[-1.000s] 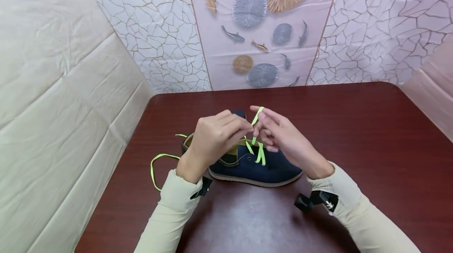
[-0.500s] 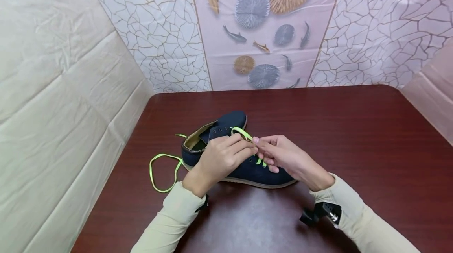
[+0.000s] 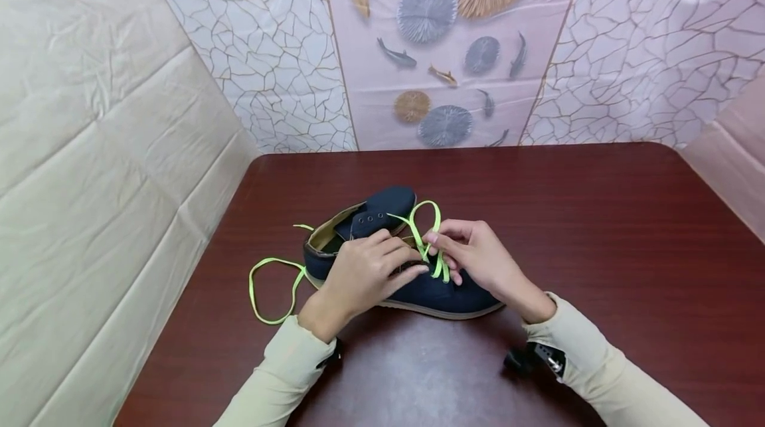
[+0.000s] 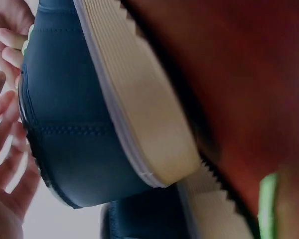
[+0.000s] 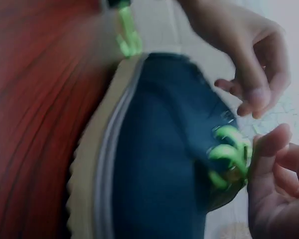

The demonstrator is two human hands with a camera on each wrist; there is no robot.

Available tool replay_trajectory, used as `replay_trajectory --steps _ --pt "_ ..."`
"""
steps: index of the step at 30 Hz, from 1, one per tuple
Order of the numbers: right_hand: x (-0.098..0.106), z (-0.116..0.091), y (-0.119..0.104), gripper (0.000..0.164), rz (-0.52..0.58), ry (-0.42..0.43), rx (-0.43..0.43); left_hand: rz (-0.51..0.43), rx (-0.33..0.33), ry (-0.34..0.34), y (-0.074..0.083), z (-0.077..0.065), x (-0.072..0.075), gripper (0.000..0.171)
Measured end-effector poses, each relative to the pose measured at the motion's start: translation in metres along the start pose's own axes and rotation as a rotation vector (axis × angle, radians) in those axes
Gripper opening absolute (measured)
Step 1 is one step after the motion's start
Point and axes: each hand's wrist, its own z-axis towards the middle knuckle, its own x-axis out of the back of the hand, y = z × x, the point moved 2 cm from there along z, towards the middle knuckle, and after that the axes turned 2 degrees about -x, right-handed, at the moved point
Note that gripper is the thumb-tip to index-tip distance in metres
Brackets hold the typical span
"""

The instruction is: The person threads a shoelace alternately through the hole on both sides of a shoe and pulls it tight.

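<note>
A navy shoe [image 3: 460, 297] with a pale sole lies on its base, toe to the right. Its neon green shoelace [image 3: 441, 211] runs through the front eyelets and stands up in a loop. My right hand [image 3: 484, 261] pinches this lace between thumb and fingertips, just above the eyelets. My left hand [image 3: 370, 271] is over the shoe's opening, fingertips close to the eyelet edge. In the left wrist view the left fingers [image 4: 7, 134] are spread apart beside the shoe's collar. No lace shows between them in the right wrist view.
Behind stands a second navy shoe [image 3: 391, 201], its visible eyelets unlaced. Another green shoelace [image 3: 252, 291] curves over the dark red table [image 3: 574, 208] to the left. Fabric walls [image 3: 179, 101] enclose the table's back and sides.
Both hands have come down from above the shoe to its eyelets. The lace, earlier stretched over the right fingers, now stands as a loop, and the left hand has drawn slightly away from it.
</note>
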Motion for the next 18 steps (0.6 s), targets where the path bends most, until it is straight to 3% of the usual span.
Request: replay_trajectory --steps 4,8,12,18 --pt "0.003 0.003 0.005 0.014 -0.067 0.007 0.052 -0.098 0.194 -0.104 0.0 -0.008 -0.004 0.019" --pt "0.007 0.003 0.005 0.01 -0.165 -0.043 0.089 -0.185 0.312 -0.215 0.002 -0.013 -0.006 0.019" --pt "0.005 0.001 0.0 0.011 -0.367 -0.035 0.162 -0.257 0.344 -0.249 0.002 -0.017 -0.005 0.014" --pt "-0.003 -0.005 -0.007 0.009 -0.548 -0.01 0.248 -0.4 0.28 -0.155 -0.003 -0.02 -0.005 0.01"
